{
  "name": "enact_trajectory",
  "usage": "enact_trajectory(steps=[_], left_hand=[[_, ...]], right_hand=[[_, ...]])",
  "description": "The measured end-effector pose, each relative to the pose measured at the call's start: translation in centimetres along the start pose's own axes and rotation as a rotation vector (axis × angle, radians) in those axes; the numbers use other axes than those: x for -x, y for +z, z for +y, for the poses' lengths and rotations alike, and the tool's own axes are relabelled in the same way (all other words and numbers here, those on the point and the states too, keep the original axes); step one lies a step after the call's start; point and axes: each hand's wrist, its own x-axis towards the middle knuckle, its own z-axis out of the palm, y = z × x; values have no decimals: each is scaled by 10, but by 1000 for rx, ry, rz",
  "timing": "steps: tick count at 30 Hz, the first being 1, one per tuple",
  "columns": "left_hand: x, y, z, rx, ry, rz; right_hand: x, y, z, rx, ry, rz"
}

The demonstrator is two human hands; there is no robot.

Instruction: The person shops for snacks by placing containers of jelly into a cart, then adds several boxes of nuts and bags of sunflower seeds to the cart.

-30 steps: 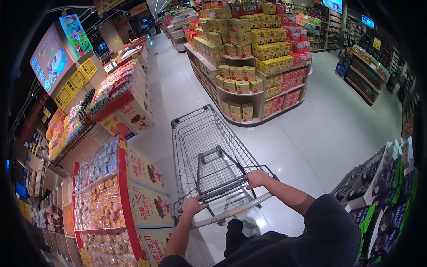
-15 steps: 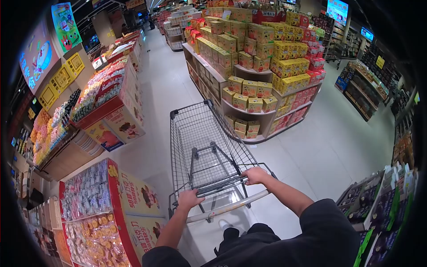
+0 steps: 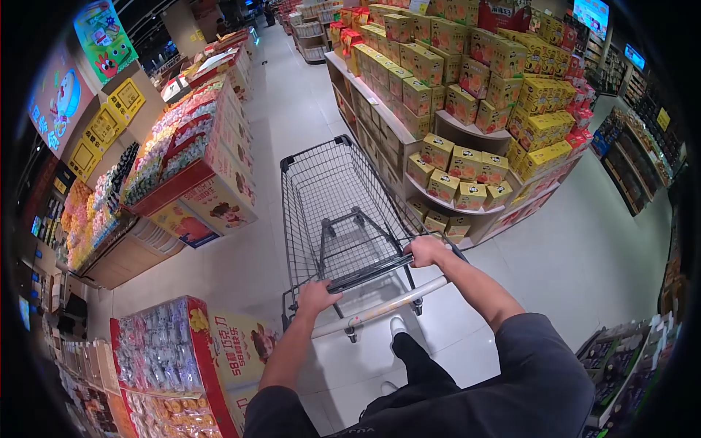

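A wire shopping cart (image 3: 339,193) stands in front of me, its floor and wheel frame showing through the mesh. My left hand (image 3: 317,298) is closed around the dark rear rail of the cart, near its left end. Farther right and a little higher, my right hand (image 3: 426,252) grips the same rail. Behind the rail, closer to my body, runs the pale handlebar (image 3: 383,308), which neither hand holds. One of my shoes (image 3: 398,325) shows below it on the floor.
A shelf island stacked with yellow boxes (image 3: 467,164) stands close on the cart's right. To the left are a candy display (image 3: 179,150) and a nearer bin of wrapped sweets (image 3: 157,343). Pale aisle floor (image 3: 281,95) runs ahead between them. Dark packages (image 3: 621,365) stand at lower right.
The cart and I have moved forward. The yellow-box island now looms larger and closer on the right, and the near bin has slid lower. Both hands keep their hold.
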Motion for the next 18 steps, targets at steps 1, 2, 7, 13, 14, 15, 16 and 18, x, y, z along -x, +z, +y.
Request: enact_trajectory(steps=[1,2,7,13,14,15,16,18], left_hand=[[-24,-6,-3,-18,4,1],[-41,-7,-9,0,-12,41],[-104,-26,-32,21,-34,172],[-172,-46,-56,30,-45,84],[-182,-54,-61,37,-49,80],[-194,-60,-65,50,-68,59],[-207,-67,-69,64,-85,40],[-234,-76,-82,58,-72,27]], right_hand=[[-22,-5,9,5,-32,55],[-42,-10,15,-16,-30,57],[-116,-52,24,4,-64,0],[-193,-84,40,3,-63,-31],[-205,-87,40,-8,-66,-18],[-218,-92,41,-22,-75,-7],[-230,-97,44,-21,-78,-17],[-256,-106,47,-60,-60,9]])
